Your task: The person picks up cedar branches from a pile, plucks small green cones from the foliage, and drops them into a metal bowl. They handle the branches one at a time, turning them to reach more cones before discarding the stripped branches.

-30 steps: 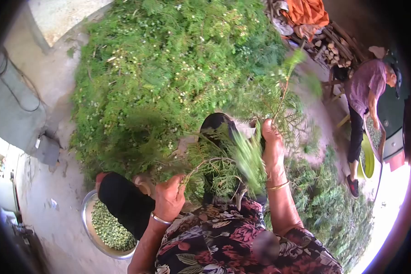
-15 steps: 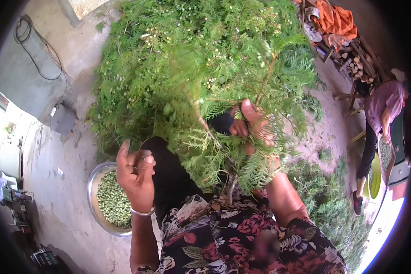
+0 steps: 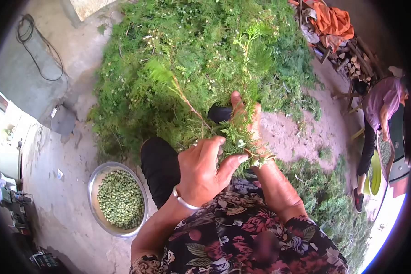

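From the head camera: holds a green branch point(image 3: 236, 137) at centre frame, right hand point(image 3: 247, 122) wrapped shut round its stems, left hand point(image 3: 204, 172) just below pinching its lower sprigs; beside a metal bowl point(image 3: 92, 185) of green seeds at lower left, heap of cuttings point(image 3: 160, 36) across the top

A large heap of cypress branches point(image 3: 192, 59) covers the far middle of the ground point(image 3: 64, 201). The metal bowl point(image 3: 94, 182) stands on the ground at the near left, just beside the left knee point(image 3: 157, 160), with loose seeds point(image 3: 121, 198) in it. Over the lap, the left hand point(image 3: 203, 171) lies just before the right hand point(image 3: 245, 119), with a cypress sprig point(image 3: 235, 137) between them. A smaller heap point(image 3: 333, 201) lies near right. Firewood point(image 3: 351, 64) is stacked far right, and 1 other person point(image 3: 379, 109) stands at the right edge.
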{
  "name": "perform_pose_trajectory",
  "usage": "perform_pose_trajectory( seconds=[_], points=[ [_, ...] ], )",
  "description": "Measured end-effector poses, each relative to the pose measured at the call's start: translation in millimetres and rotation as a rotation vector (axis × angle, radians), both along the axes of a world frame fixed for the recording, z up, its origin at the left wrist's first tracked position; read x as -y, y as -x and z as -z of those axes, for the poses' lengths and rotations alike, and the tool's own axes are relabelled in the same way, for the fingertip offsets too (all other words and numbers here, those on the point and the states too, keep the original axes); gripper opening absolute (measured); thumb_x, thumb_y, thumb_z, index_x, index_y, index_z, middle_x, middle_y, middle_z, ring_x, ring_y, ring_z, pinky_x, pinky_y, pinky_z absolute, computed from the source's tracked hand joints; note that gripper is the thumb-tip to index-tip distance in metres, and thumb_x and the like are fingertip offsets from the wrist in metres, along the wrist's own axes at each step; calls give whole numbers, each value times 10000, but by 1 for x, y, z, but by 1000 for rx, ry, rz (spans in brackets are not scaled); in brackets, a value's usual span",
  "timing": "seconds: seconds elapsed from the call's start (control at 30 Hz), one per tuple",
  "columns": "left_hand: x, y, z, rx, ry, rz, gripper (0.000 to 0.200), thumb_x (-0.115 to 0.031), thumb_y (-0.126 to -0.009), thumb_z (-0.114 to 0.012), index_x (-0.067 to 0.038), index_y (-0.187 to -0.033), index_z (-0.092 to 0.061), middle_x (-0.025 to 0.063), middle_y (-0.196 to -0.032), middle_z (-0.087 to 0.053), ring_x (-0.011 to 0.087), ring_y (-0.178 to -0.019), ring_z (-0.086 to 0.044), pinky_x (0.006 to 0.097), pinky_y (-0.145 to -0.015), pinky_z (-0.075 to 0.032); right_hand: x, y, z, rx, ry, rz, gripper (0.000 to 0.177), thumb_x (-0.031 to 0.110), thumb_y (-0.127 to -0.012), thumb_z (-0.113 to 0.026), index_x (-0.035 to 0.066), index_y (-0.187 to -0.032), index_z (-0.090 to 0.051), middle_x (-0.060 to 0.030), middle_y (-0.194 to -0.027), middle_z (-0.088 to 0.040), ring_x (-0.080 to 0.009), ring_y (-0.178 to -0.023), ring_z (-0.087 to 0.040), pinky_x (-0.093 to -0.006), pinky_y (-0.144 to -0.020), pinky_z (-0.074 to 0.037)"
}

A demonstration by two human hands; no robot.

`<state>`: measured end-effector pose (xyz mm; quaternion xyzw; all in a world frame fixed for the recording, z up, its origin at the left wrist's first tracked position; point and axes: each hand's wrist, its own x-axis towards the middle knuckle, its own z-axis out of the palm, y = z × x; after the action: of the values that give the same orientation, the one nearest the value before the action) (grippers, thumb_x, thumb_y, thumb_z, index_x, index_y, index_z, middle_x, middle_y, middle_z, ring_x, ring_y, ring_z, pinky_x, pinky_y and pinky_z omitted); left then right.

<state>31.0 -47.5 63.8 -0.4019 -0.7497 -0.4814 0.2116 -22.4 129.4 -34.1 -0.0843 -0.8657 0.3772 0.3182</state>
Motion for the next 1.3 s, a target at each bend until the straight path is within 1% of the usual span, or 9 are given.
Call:
perform_pose_trajectory(
  seconds=[0.13,0.27,0.5,0.77,0.8,0.9,1.03,1.13,1.3],
  points=[
    [-4,4,1,16,-4,18,265,-122,-723,-772,27,-842,-588,69,-596,-528,130,-460,-480,256,-434,-380,13,1,-23,-252,1012,-254,267,99,-810,-620,-38,-1029,-553,-39,-779,-601,-118,-595,-565,-229,-523,-464],
    [-3,8,-2,85,-119,79,86,0,-791,-648,50,-810,-582,96,-587,-528,175,-448,-487,272,-441,-377,18,6,-33,-248,1003,-228,161,171,-856,-609,31,-829,-534,22,-650,-499,-88,-544,-470,-250,-492,-374],
    [28,1,-26,686,-369,299,28,27,-820,-562,54,-829,-565,93,-685,-608,107,-549,-548,215,-473,-430,-34,9,-5,-434,2106,-754,96,63,-795,-498,48,-882,-538,-58,-816,-560,-178,-729,-553,-235,-633,-442],
    [-4,4,22,1535,-147,454,144,-74,-879,-560,67,-856,-581,104,-710,-611,81,-517,-517,195,-412,-395,-23,25,-3,-421,2185,-296,26,40,-780,-492,51,-779,-515,22,-586,-457,-113,-411,-409,-266,-372,-308],
    [-9,2,24,1453,-173,404,157,-90,-885,-561,60,-847,-582,96,-698,-604,78,-514,-515,192,-412,-393,-20,29,2,-278,1360,-85,24,38,-778,-506,45,-777,-528,17,-591,-473,-103,-437,-422,-259,-385,-314],
    [-21,0,34,1331,-220,330,171,-123,-879,-600,35,-816,-580,59,-663,-582,60,-514,-502,189,-416,-380,-14,37,4,-17,509,261,26,19,-753,-572,27,-760,-548,4,-627,-527,-89,-541,-481,-259,-435,-356],
    [-31,7,48,923,-151,201,203,-113,-835,-671,6,-727,-545,16,-618,-550,33,-509,-467,197,-418,-360,-11,41,23,-238,649,104,276,165,-864,-606,25,-633,-546,26,-513,-464,-65,-458,-387,-305,-394,-297],
    [-37,12,49,975,-181,167,308,-136,-838,-672,-28,-635,-466,12,-570,-523,30,-464,-434,205,-393,-337,-6,38,7,93,421,186,165,81,-658,-654,8,-685,-509,-204,-640,-573,-420,-640,-555,-434,-560,-431],
    [-40,12,50,1103,-278,131,268,-133,-843,-658,-18,-669,-489,31,-584,-541,46,-445,-435,200,-387,-337,9,36,-11,171,290,230,161,58,-643,-645,16,-743,-525,-220,-687,-583,-459,-737,-567,-486,-602,-430]
  ],
)
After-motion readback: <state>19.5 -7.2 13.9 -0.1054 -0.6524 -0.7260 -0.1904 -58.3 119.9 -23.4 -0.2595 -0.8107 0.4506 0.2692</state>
